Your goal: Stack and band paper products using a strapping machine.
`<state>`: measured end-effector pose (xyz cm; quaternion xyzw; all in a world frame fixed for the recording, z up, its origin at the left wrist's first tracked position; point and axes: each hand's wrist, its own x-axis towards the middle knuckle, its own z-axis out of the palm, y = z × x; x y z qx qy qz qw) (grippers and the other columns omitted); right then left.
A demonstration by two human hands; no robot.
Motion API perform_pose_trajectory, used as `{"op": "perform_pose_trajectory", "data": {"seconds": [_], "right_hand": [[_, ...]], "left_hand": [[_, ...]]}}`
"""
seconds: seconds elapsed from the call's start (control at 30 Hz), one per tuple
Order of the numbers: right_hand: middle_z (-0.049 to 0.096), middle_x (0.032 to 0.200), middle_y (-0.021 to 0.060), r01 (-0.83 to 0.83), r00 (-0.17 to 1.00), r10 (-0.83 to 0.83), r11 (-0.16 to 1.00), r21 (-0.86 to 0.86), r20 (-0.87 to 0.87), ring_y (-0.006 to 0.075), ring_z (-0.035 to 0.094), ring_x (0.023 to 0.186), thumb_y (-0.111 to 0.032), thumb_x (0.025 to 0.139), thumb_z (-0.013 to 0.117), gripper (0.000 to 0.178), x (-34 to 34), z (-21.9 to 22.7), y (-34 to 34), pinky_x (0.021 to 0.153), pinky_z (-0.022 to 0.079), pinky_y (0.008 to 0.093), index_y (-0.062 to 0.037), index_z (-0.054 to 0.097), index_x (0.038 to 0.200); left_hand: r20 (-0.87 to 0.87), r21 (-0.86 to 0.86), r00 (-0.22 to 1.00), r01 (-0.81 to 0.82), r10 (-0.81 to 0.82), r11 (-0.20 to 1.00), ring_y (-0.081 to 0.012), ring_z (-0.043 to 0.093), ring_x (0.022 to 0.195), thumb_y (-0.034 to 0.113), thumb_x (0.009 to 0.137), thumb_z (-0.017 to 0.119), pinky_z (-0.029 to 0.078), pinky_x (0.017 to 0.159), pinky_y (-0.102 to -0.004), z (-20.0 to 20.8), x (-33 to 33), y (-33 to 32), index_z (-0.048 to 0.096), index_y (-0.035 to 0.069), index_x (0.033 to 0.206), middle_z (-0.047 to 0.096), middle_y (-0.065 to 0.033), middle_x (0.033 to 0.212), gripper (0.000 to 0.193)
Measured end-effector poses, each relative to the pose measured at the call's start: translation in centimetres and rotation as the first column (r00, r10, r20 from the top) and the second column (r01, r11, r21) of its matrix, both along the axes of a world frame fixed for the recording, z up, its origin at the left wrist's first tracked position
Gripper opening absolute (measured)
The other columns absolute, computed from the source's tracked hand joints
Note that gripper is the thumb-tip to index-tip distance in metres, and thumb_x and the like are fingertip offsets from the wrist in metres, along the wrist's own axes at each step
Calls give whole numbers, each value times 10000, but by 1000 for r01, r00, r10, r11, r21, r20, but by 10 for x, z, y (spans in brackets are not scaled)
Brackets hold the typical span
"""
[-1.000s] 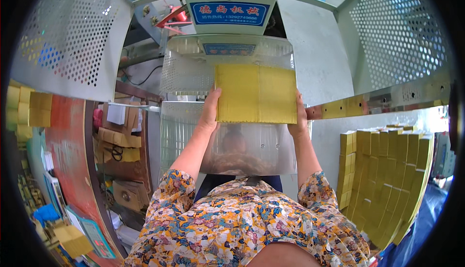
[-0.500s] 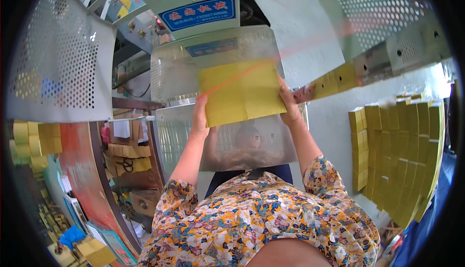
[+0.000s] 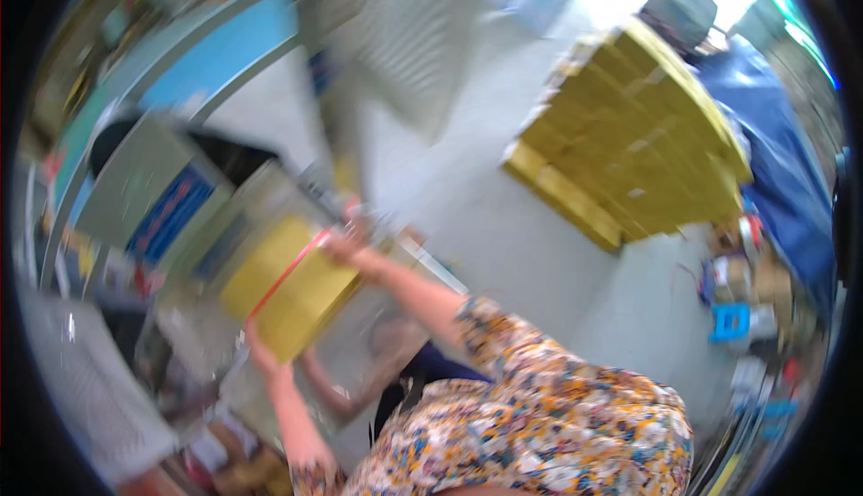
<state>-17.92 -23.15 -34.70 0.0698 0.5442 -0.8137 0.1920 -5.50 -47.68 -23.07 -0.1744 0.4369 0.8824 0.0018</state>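
Note:
A yellow paper bundle [image 3: 301, 303], rectangular and blurred by motion, lies on the shiny metal machine table in front of me. A thin red strip [image 3: 286, 277] runs straight across its top from one side to the other. My left hand [image 3: 262, 350] grips the near left side of the bundle. At its right side, my right hand [image 3: 349, 249] is closed on the edge near the end of the red strip. The fingers of both hands are smeared and partly hidden. The polished metal below reflects my arms.
A grey machine body [image 3: 148, 195] with a blue label stands behind the bundle. Perforated metal panels [image 3: 409, 37] flank it. Across the grey floor is a large stack of yellow bundles [image 3: 629, 141], beside a blue tarp [image 3: 782, 172]. A small blue stool [image 3: 730, 322] stands farther right.
My view has swung to the right, bringing the large yellow stack toward the middle. The red strip, which stretched past the bundle, now spans only its top. Both hands stay on the bundle.

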Motion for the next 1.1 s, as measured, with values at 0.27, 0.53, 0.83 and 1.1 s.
{"op": "perform_pose_trajectory", "data": {"seconds": [0.27,0.53,0.83,1.1], "right_hand": [[381,1494,104,-174,966,165,984,-31,-199,221,333,1383,-661,850,598,936,19,116,7,1142,236,349,-66,305,1509],[316,1557,143,-154,807,65,983,-104,-587,278,253,1452,-464,866,639,859,2,104,-19,1181,184,380,-56,266,1524],[588,871,-26,-65,992,64,998,-4,-104,96,533,790,-267,960,599,461,34,95,-2,687,447,281,-65,524,1367],[594,1279,69,6,999,1,990,-141,47,147,556,1163,-364,1028,411,500,55,112,0,987,425,283,-5,511,1361]], "left_hand": [[-16,-222,1000,13,-17,975,-226,474,1272,418,1009,426,361,1063,-381,1,-11,-9,467,50,1373,497,-94,1383,519],[-7,-250,1000,-10,9,968,-220,458,1295,465,1001,426,357,1075,-385,8,6,-23,430,47,1416,482,-94,1404,589],[195,-849,981,163,11,503,-229,573,1147,385,1027,421,421,983,-353,36,17,-20,563,-46,1254,616,-165,1246,508],[109,-344,989,-60,104,937,-147,592,1075,363,994,510,439,927,-279,28,45,-20,595,-44,1224,627,-68,1219,475]]}}
